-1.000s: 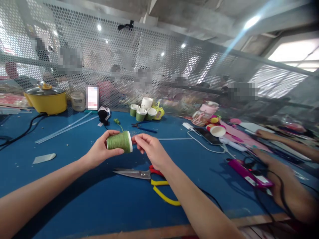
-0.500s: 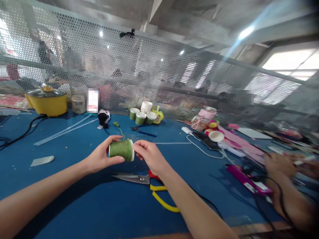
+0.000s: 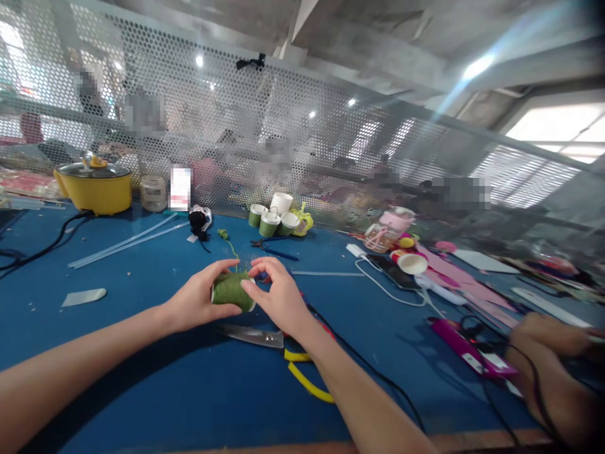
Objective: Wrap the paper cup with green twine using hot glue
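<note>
My left hand (image 3: pixel 201 295) wraps round the left side of a small white-rimmed cup (image 3: pixel 230 293) wound with green yarn, lying on its side above the table. At the cup's right end, my right hand (image 3: pixel 278 295) grips it with the thumb in front and the fingers over the rim. A strand of green yarn (image 3: pixel 232 248) runs up from the cup to a small tangled bunch (image 3: pixel 223 234) on the table. Just below my hands lie scissors (image 3: pixel 258 337) with red and yellow handles, partly covered by my right forearm.
Several green-wrapped cups (image 3: pixel 270 223) stand at the back beside yellow-green yarn (image 3: pixel 304 222) and blue-handled pliers (image 3: pixel 278 251). A yellow pot (image 3: pixel 97 189) and a jar (image 3: pixel 154 193) stand left. On the right are a phone (image 3: pixel 393 271), a purple power strip (image 3: pixel 466 350) and another person's hand (image 3: pixel 543 340).
My right thumb and fingers have moved from the rim's edge onto the cup's side. The cup has tilted slightly. The other person's hand at right has shifted down.
</note>
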Motion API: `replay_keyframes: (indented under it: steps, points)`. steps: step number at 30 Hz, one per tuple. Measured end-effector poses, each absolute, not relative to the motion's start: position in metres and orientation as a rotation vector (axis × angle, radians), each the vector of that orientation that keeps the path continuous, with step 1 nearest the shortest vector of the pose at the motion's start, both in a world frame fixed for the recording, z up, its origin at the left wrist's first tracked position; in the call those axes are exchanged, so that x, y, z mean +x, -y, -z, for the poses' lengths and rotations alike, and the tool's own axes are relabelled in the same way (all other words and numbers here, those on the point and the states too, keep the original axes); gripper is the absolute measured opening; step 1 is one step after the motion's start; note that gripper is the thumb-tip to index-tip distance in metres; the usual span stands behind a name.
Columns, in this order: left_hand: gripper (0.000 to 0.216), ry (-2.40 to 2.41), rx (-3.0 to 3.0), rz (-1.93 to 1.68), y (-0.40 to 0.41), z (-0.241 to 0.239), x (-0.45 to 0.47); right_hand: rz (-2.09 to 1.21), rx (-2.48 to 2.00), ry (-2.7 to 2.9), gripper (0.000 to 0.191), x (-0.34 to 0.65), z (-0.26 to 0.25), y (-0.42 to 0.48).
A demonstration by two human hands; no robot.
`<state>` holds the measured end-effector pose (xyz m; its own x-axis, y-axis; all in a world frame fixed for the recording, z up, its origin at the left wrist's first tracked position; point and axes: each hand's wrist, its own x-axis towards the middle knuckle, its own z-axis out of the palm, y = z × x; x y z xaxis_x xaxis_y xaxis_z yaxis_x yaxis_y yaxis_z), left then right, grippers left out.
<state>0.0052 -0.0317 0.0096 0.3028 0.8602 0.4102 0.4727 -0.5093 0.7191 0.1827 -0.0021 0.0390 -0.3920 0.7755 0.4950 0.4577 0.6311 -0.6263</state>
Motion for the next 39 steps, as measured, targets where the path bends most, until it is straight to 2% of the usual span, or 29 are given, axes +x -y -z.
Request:
replay_keyframes:
  steps: [4, 11, 17, 24, 28, 32, 36, 39]
  points:
    - [0.064, -1.202, 2.306, -1.088, 0.034, -0.009, 0.006, -0.532, -0.967, 2.031, 0.013, 0.179, -0.038, 0.003]
    - [0.061, -1.169, 2.401, -1.065, 0.036, -0.010, 0.007, -0.685, -0.938, 2.051, 0.010, 0.179, -0.046, 0.007]
    - [0.061, -1.272, 2.368, -1.064, 0.036, -0.010, 0.008, -0.553, -1.003, 2.000, 0.010, 0.187, -0.045, -0.002]
    - [0.061, -1.286, 2.451, -1.024, 0.037, -0.007, 0.009, -0.550, -1.045, 2.065, 0.009, 0.180, -0.034, 0.001]
    - [0.061, -1.240, 2.417, -1.027, 0.036, -0.006, 0.009, -0.680, -0.986, 2.104, 0.008, 0.178, -0.038, 0.005]
    - [0.051, -1.228, 2.258, -1.079, 0.034, -0.009, 0.010, -0.811, -0.937, 2.049, 0.017, 0.186, -0.047, 0.001]
    - [0.047, -1.297, 2.038, -1.137, 0.031, -0.015, 0.009, -0.769, -1.105, 1.861, 0.024, 0.207, -0.056, -0.017]
    - [0.047, -1.298, 1.888, -1.144, 0.030, -0.017, 0.007, -0.585, -1.389, 1.981, 0.020, 0.225, -0.062, -0.034]
